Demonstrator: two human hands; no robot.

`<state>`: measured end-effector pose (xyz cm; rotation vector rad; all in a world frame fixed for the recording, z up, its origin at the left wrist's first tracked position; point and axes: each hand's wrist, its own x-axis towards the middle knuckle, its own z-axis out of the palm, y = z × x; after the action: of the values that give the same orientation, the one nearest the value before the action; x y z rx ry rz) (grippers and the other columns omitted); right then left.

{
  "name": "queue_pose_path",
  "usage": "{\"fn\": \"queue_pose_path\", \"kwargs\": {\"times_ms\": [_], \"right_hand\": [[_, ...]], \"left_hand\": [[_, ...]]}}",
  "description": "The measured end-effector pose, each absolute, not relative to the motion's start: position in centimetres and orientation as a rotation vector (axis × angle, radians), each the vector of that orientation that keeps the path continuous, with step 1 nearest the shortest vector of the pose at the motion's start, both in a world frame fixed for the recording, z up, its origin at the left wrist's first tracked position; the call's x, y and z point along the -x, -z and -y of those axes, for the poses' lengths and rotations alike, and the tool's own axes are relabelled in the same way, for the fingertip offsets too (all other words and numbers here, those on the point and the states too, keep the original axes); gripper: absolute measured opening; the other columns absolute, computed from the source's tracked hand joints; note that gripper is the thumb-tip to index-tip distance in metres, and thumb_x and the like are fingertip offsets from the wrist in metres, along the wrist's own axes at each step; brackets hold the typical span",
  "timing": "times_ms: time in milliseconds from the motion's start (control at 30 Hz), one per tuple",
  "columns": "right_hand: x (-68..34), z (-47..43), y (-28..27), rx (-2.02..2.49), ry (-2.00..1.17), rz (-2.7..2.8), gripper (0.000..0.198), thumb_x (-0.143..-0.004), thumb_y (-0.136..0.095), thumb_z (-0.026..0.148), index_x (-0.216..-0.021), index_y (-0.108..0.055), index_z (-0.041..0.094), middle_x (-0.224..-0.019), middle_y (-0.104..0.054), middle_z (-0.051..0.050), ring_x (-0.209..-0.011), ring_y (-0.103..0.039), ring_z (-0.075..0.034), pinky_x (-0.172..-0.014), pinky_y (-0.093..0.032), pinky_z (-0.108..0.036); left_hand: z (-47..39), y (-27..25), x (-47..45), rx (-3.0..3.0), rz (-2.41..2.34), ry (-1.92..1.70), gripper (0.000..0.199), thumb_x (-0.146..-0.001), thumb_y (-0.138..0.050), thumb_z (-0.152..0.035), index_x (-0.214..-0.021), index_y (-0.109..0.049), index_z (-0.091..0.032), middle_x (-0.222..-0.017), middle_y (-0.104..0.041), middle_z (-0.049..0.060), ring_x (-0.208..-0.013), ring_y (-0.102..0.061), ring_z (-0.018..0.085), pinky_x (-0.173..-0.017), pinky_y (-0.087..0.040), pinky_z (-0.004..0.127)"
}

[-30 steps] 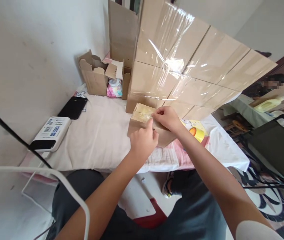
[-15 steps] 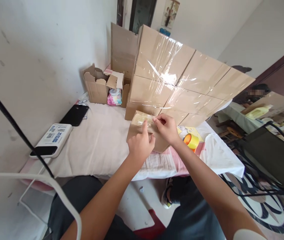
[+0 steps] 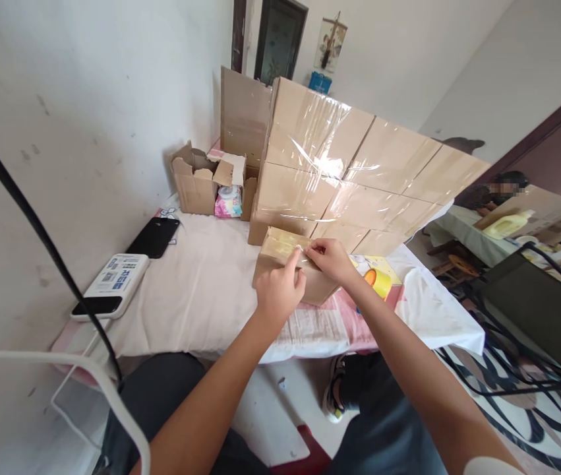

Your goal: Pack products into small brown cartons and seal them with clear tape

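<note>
Hands, left [image 3: 279, 290] and right [image 3: 330, 258], pinch what looks like tape on box [image 3: 280, 262]; wrapped stack [image 3: 354, 178] looms behind, roll [image 3: 378, 282] beside.

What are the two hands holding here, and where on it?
Both hands press on the small cardboard box at its taped top edge: left hand with its thumb on the clear tape, right hand pinching the tape beside it. Neither lifts the box.

I count two bare hands [image 3: 280, 290] [image 3: 332, 259] on one small brown cardboard box [image 3: 280, 264], one yellow tape roll [image 3: 379, 282] beside it, one black phone [image 3: 154, 237]
</note>
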<state>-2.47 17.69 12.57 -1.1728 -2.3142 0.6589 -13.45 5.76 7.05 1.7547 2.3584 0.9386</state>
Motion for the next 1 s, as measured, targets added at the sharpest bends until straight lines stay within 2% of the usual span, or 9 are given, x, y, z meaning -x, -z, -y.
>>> {"fn": "queue_pose_path", "kwargs": {"times_ms": [67, 167, 500, 733, 900, 1000], "right_hand": [[2.4, -17.9, -12.1, 1.141, -0.563, 2.350, 0.023, -0.084, -0.059, 0.034, -0.070, -0.065, 0.017, -0.067, -0.063, 0.000, -0.064, -0.052, -0.012, -0.064, -0.037, -0.024], [2.3, -18.0, -11.9, 1.136, -0.529, 2.351, 0.022, -0.085, -0.059, 0.035, -0.074, -0.066, 0.017, -0.072, -0.067, 0.000, -0.067, -0.055, -0.012, -0.065, -0.037, -0.024], [3.1, -18.4, -12.2, 1.306, -0.422, 2.404, 0.024, -0.090, -0.056, 0.036, -0.075, -0.062, 0.018, -0.075, -0.068, -0.002, -0.068, -0.057, -0.013, -0.063, -0.037, -0.024], [4.3, -17.7, -12.8, 1.468, -0.239, 2.462, 0.019, -0.088, -0.056, 0.031, -0.075, -0.062, 0.018, -0.082, -0.071, -0.008, -0.073, -0.061, -0.018, -0.058, -0.032, -0.028], [5.7, -16.5, -13.7, 1.593, -0.113, 2.469, 0.016, -0.086, -0.054, 0.023, -0.076, -0.064, 0.016, -0.087, -0.072, -0.016, -0.080, -0.067, -0.026, -0.059, -0.034, -0.030], [6.1, -16.4, -13.9, 1.625, -0.096, 2.467, 0.017, -0.085, -0.054, 0.021, -0.074, -0.064, 0.015, -0.085, -0.071, -0.018, -0.076, -0.067, -0.027, -0.057, -0.037, -0.031]], "left_hand": [[-5.7, -7.0, 13.5, -1.750, -2.372, -0.913, 0.049, -0.099, -0.042, -0.039, -0.147, -0.053, -0.033, -0.078, -0.075, 0.006, -0.076, -0.072, 0.026, -0.070, -0.048, 0.032], [-5.8, -7.0, 13.4, -1.749, -2.383, -0.911, 0.048, -0.098, -0.043, -0.040, -0.144, -0.057, -0.033, -0.078, -0.076, 0.006, -0.076, -0.072, 0.027, -0.069, -0.048, 0.032], [-6.2, -6.6, 13.1, -1.762, -2.412, -0.823, 0.053, -0.099, -0.040, -0.035, -0.152, -0.046, -0.030, -0.078, -0.076, 0.008, -0.076, -0.073, 0.026, -0.071, -0.050, 0.033], [-6.3, -6.5, 13.1, -1.756, -2.428, -0.810, 0.053, -0.099, -0.041, -0.035, -0.152, -0.047, -0.030, -0.077, -0.075, 0.008, -0.076, -0.073, 0.027, -0.070, -0.050, 0.033], [-6.3, -6.4, 13.1, -1.764, -2.426, -0.794, 0.059, -0.098, -0.042, -0.035, -0.156, -0.038, -0.025, -0.081, -0.076, 0.009, -0.077, -0.073, 0.028, -0.071, -0.050, 0.034], [-6.4, -6.4, 13.0, -1.757, -2.421, -0.786, 0.060, -0.098, -0.041, -0.034, -0.157, -0.036, -0.025, -0.082, -0.076, 0.009, -0.078, -0.074, 0.028, -0.072, -0.051, 0.035]]}}
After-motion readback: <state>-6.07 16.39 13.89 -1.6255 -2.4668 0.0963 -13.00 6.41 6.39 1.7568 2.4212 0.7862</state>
